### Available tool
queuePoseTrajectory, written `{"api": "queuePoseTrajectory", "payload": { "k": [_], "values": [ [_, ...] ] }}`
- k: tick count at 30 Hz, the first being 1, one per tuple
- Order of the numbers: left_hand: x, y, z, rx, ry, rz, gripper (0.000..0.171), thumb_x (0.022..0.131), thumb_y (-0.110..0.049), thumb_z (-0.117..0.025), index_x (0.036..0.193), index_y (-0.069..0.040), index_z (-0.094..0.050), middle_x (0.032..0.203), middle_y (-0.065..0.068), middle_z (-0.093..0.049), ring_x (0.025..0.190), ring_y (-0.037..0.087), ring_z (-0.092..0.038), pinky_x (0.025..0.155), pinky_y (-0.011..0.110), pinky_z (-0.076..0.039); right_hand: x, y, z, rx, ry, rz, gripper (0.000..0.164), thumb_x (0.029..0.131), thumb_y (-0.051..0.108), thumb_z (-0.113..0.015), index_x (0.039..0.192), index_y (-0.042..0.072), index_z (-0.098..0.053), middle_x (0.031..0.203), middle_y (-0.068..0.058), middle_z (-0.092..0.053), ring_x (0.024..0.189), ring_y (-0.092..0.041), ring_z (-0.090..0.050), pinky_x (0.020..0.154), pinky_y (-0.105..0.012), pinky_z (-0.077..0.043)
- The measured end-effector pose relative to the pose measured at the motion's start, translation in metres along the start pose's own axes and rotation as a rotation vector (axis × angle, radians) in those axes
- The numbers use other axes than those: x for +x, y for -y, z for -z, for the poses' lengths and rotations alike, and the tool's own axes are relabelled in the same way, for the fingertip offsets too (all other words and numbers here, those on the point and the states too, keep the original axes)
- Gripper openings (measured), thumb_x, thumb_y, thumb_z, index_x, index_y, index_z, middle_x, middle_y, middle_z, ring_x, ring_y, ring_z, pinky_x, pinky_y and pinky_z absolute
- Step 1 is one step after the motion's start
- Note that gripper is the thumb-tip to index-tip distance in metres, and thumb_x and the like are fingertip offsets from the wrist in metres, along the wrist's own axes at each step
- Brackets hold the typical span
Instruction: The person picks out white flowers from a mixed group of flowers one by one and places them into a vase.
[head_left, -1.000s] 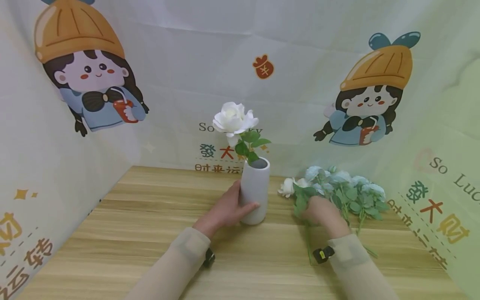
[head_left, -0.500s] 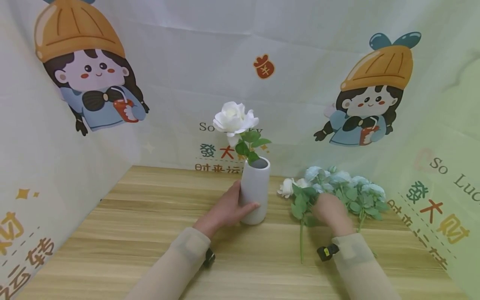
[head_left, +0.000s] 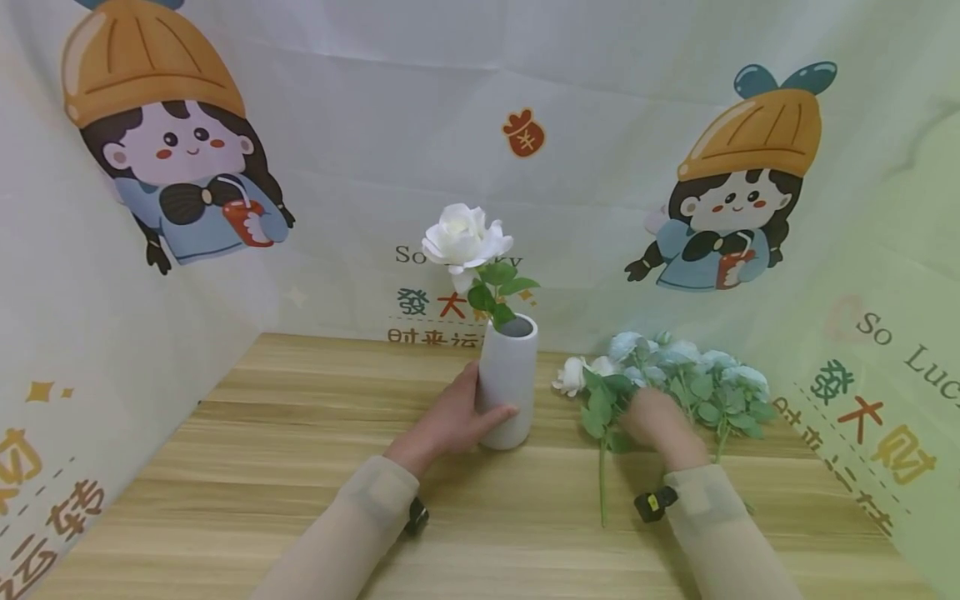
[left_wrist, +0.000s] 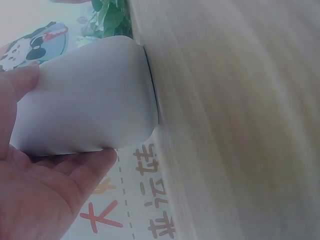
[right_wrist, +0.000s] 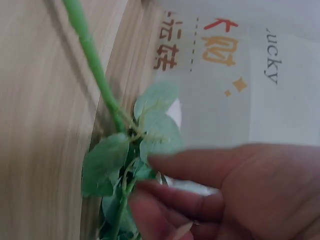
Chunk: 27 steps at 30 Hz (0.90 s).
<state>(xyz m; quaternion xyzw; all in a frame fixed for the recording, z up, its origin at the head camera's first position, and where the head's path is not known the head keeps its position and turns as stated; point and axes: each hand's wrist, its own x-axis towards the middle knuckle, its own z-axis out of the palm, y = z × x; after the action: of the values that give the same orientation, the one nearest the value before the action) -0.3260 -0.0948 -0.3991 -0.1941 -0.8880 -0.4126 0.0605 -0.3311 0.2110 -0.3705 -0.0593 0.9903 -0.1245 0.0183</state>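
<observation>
My left hand grips the white vase low on its body, thumb across the near side and fingers curled round the far side. The vase stands upright on the wooden table within that grip. Above my hold, one white rose rises from the mouth, leaning over to the left; the rest of the opening looks bare.

Well to the right of the vase, my right hand is down among green leaves, its thumb and forefinger bent close together; I cannot tell whether they pinch a stem or only touch the foliage. Just beyond those fingers lie the white blooms and the pale blue flowers, and a loose green stem points back towards me.

So I judge the work barely begun: a single flower is in place, while the whole bunch by my right hand remains outside the vase.
</observation>
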Motion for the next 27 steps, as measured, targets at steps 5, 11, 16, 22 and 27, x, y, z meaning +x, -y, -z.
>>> {"api": "queuePoseTrajectory", "payload": {
  "k": [5, 11, 16, 22, 27],
  "values": [
    [0.001, 0.002, 0.0, -0.006, -0.002, -0.012, 0.081, 0.089, -0.045, -0.073, 0.145, -0.003, -0.031, 0.133, 0.013, -0.05, 0.116, 0.021, -0.05, 0.102, 0.045, -0.043, 0.002, 0.008, -0.011, 0.097, 0.052, 0.024, 0.049, 0.088, 0.038, -0.075, 0.055, 0.015, -0.048, 0.054, -0.001, -0.052, 0.047, -0.015, -0.048, 0.049, -0.031, -0.046],
    [0.001, 0.004, -0.001, 0.003, 0.001, -0.003, 0.084, 0.089, -0.048, -0.073, 0.146, -0.004, -0.029, 0.134, 0.014, -0.049, 0.117, 0.022, -0.05, 0.102, 0.045, -0.043, 0.004, 0.012, -0.022, 0.066, 0.05, 0.066, 0.046, 0.08, 0.028, -0.081, 0.05, 0.015, -0.048, 0.047, 0.003, -0.049, 0.044, -0.014, -0.048, 0.045, -0.028, -0.043],
    [0.001, 0.005, -0.001, 0.008, 0.007, 0.002, 0.086, 0.089, -0.049, -0.072, 0.147, -0.004, -0.028, 0.135, 0.014, -0.048, 0.117, 0.022, -0.05, 0.102, 0.046, -0.043, 0.006, 0.011, -0.021, 0.055, 0.055, 0.073, 0.029, 0.077, 0.01, -0.071, 0.052, 0.011, -0.056, 0.048, -0.001, -0.059, 0.042, -0.013, -0.056, 0.046, -0.026, -0.048],
    [0.001, 0.003, 0.0, -0.007, 0.006, -0.005, 0.085, 0.089, -0.048, -0.072, 0.146, -0.004, -0.029, 0.135, 0.014, -0.049, 0.117, 0.022, -0.05, 0.102, 0.046, -0.043, 0.002, 0.013, -0.011, 0.096, 0.081, 0.061, 0.021, 0.08, 0.002, -0.061, 0.059, 0.003, -0.064, 0.047, -0.002, -0.061, 0.04, -0.014, -0.056, 0.046, -0.025, -0.047],
    [0.001, 0.003, 0.0, -0.004, 0.006, -0.004, 0.086, 0.088, -0.05, -0.072, 0.147, -0.004, -0.029, 0.135, 0.014, -0.048, 0.117, 0.022, -0.05, 0.102, 0.047, -0.043, -0.003, 0.016, -0.005, 0.094, 0.082, 0.086, 0.026, 0.087, 0.003, -0.061, 0.061, 0.002, -0.065, 0.047, -0.002, -0.06, 0.042, -0.015, -0.055, 0.048, -0.026, -0.046]
  ]
}}
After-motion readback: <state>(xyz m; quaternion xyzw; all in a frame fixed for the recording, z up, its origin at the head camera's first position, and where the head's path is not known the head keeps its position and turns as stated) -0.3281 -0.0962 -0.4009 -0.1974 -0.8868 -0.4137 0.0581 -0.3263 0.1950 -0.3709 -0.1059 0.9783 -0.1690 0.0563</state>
